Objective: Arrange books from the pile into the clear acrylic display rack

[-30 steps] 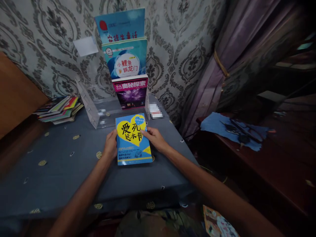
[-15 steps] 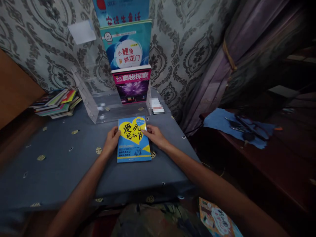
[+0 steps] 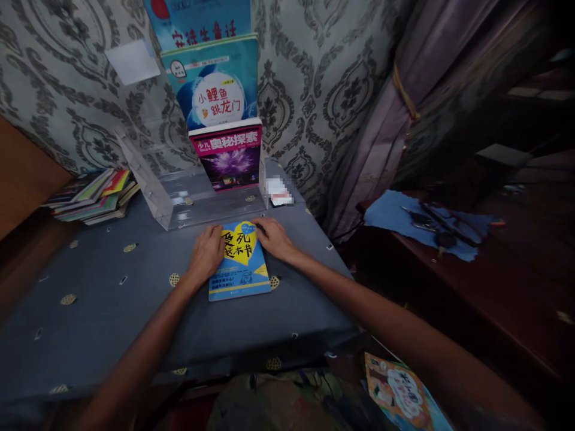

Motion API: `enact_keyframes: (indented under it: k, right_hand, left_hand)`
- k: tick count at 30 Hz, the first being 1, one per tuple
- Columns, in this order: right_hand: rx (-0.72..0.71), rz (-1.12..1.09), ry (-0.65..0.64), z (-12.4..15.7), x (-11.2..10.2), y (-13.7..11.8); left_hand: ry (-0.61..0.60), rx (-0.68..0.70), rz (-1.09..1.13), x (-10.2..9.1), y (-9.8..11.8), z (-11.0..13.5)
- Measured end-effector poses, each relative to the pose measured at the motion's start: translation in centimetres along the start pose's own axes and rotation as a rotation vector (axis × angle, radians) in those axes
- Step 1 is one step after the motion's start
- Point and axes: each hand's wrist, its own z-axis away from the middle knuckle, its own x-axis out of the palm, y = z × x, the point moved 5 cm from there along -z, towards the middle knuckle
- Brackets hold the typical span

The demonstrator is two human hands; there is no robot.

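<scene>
A blue book with a yellow heart on its cover (image 3: 240, 263) lies flat on the grey tablecloth (image 3: 112, 299), just in front of a clear acrylic display stand (image 3: 179, 197). My left hand (image 3: 205, 254) rests on the book's upper left corner with curled fingers. My right hand (image 3: 272, 238) grips its upper right corner. In the stand stand three books in steps: a magenta one (image 3: 227, 157) lowest, a teal one (image 3: 215, 90) above it, a blue one (image 3: 197, 24) at the top.
A pile of thin colourful books (image 3: 92, 196) lies at the table's far left. A purple curtain (image 3: 404, 108) hangs at the right. A dark wooden surface holds a blue cloth (image 3: 422, 227). Another book (image 3: 402, 395) lies low by the table's front edge.
Both hands have slid up the book's sides to its top corners, and the book now lies closer to the stand's front.
</scene>
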Motion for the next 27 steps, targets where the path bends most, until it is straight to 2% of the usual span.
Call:
enact_keyframes:
  k: [5,10,16,21,27]
  right_hand:
    - [-0.002,0.024,-0.024,-0.8,1.0,0.9]
    - [-0.006,-0.053,-0.008,-0.7,0.7,2.1]
    - [0.061,-0.197,-0.04,-0.8,0.4,3.0]
    - [0.083,-0.294,-0.019,-0.7,0.5,3.1]
    - [0.07,-0.232,0.027,-0.6,0.4,3.0]
  left_hand:
    - [-0.04,0.009,-0.105,0.4,0.7,-0.7]
    - [-0.044,0.017,-0.155,0.6,0.6,-0.6]
    - [-0.097,0.045,-0.237,0.5,1.0,-0.7]
    - [-0.145,0.1,-0.266,0.8,2.2,-1.8]
    - [-0.209,0.185,-0.23,2.2,3.9,-3.3]
